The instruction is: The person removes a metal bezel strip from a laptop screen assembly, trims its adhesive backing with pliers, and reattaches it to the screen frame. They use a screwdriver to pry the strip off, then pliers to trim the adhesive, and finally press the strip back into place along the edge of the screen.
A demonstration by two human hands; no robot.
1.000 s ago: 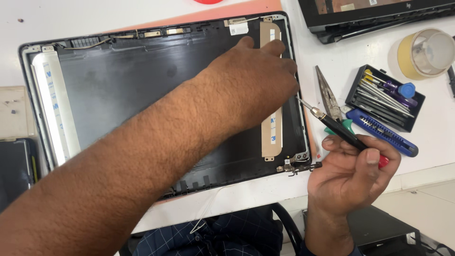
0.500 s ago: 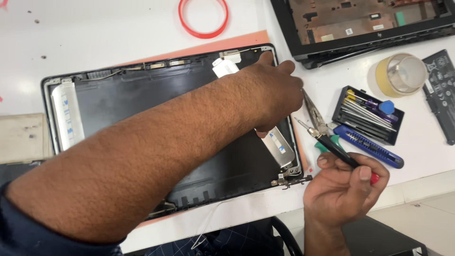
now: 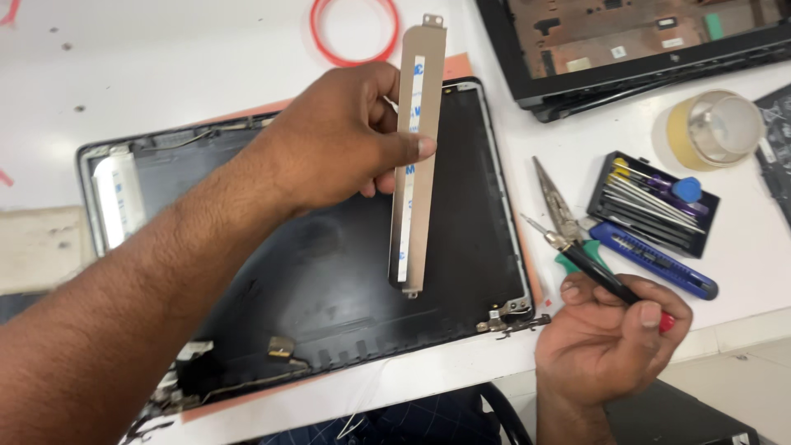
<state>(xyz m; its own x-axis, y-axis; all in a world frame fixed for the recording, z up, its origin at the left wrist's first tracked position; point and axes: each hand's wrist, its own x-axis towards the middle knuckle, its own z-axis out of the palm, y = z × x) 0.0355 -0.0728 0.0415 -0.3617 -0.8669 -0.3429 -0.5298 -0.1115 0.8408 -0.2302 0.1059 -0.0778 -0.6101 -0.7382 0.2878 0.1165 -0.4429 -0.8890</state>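
Item: metal hinge bracket [image 3: 416, 156], long silver strip with white adhesive tape down its face. I see it lifted clear above the black laptop lid shell [image 3: 329, 272], upright, pinched by my left hand [image 3: 342, 136], grip closed on its upper half between thumb and fingers.

Item: screwdriver [image 3: 606, 276], black shaft, red end, clasped in my right hand [image 3: 614, 338], grip shut round it, tip pointing up-left.

Item: pliers [image 3: 560, 210], bit case [image 3: 655, 202], blue utility knife [image 3: 655, 259], tape roll [image 3: 713, 128], on the white desk [image 3: 165, 66].

Risk, my judgement: a thumb-and-finger pinch may let the strip slip and scratch the shell; exposed tape may snag.
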